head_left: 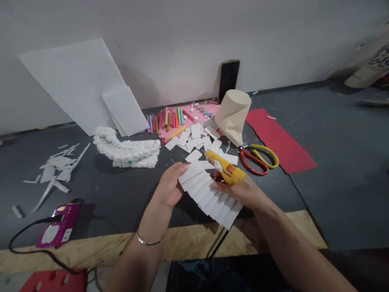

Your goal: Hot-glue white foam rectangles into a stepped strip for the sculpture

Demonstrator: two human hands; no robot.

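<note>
At edge (pixel 105 242) | left hand (pixel 172 182): strips (pixel 204 190) | right hand (pixel 238 191): glue gun (pixel 223 165) | room leftward

We saw room to pass on the desk (pixel 112 188) between the left hand (pixel 172 184) and the white scraps (pixel 59 162). Beyond the right hand (pixel 238 190), scissors (pixel 243 160) and a beige cone (pixel 232 110) blocked the way forward.
</note>
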